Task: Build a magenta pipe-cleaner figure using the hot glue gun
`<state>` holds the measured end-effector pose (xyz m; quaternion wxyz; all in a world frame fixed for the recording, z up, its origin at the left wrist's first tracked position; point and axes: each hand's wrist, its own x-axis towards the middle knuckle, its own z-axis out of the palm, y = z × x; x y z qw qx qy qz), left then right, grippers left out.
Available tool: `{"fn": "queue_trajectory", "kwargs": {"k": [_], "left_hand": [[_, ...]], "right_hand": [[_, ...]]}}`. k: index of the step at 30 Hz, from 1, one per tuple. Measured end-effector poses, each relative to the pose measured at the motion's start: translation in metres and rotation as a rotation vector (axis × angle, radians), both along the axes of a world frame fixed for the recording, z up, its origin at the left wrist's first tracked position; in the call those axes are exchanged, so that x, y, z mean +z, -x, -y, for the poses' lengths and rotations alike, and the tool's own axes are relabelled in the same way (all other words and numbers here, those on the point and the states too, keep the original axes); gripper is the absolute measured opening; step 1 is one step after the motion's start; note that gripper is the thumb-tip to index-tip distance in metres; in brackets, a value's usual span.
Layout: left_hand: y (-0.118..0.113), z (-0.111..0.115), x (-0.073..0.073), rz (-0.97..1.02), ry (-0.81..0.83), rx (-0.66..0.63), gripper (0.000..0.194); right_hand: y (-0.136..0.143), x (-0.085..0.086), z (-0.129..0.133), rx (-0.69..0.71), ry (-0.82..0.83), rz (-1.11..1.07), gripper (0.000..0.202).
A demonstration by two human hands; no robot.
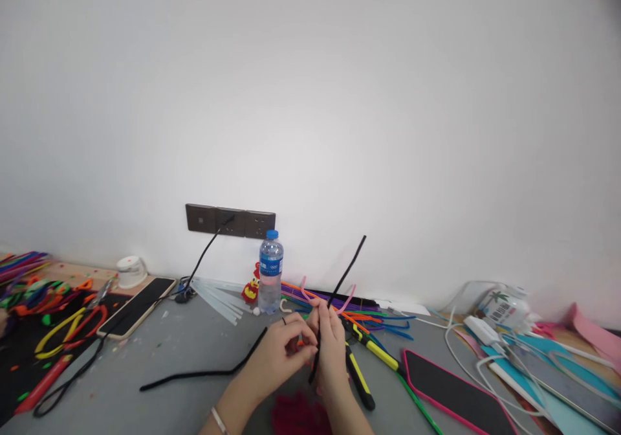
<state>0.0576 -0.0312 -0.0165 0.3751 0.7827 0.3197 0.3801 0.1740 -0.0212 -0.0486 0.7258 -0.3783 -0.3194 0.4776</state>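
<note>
A black pipe cleaner [348, 270] rises at a slant from my right hand [330, 341], whose fingers are closed around it. Its lower end [313, 369] shows below those fingers. My left hand [279, 354] is at the same spot, with thumb and fingertips pinched at the lower part. Another black length [194, 375] stretches left over the table and passes behind my left hand; whether it joins the held one is hidden. Beside my right hand lie pliers with yellow-and-black handles [359, 380]. A dark red fuzzy bundle [301, 414], blurred, is below my hands.
A water bottle [270, 279] and small red-yellow figure [251, 290] stand near the wall. Coloured pipe cleaners [383, 322] lie behind my hands. Phones lie left [138, 307] and right [456, 396]. Scissors [72, 331] are far left, white cables [480, 370] far right.
</note>
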Motion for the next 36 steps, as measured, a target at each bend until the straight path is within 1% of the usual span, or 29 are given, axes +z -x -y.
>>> {"fn": "queue_trajectory", "kwargs": {"k": [2,6,11,16,19,24,33,36], "left_hand": [[-0.0012,-0.0001,-0.0009,0.018,0.022,-0.004,0.003],[-0.0029,-0.0001,-0.0008,0.047,0.058,-0.007,0.006],[-0.0039,-0.0015,-0.0023,0.074,0.082,0.019,0.007],[-0.0047,-0.0037,-0.0049,0.105,0.101,0.022,0.008],[-0.0055,-0.0034,-0.0057,0.101,0.146,0.025,0.009],[-0.0072,-0.0019,-0.0058,0.126,0.224,-0.012,0.007],[-0.0074,-0.0038,-0.0090,0.155,0.202,0.004,0.005],[-0.0074,-0.0033,-0.0080,0.156,0.200,0.006,0.005]], "right_hand": [[-0.0004,-0.0007,-0.0001,-0.018,-0.015,0.006,0.034],[-0.0008,-0.0005,0.0002,-0.006,-0.015,0.014,0.035],[0.0009,0.0038,0.0016,-0.004,-0.006,0.004,0.034],[0.0022,0.0075,0.0024,-0.031,0.021,-0.036,0.037],[0.0025,0.0079,0.0029,-0.025,0.019,-0.044,0.035],[0.0031,0.0072,0.0038,-0.027,0.040,-0.064,0.033],[0.0036,0.0075,0.0045,0.003,-0.003,-0.065,0.031],[0.0036,0.0056,0.0035,-0.005,0.014,-0.068,0.032]]}}
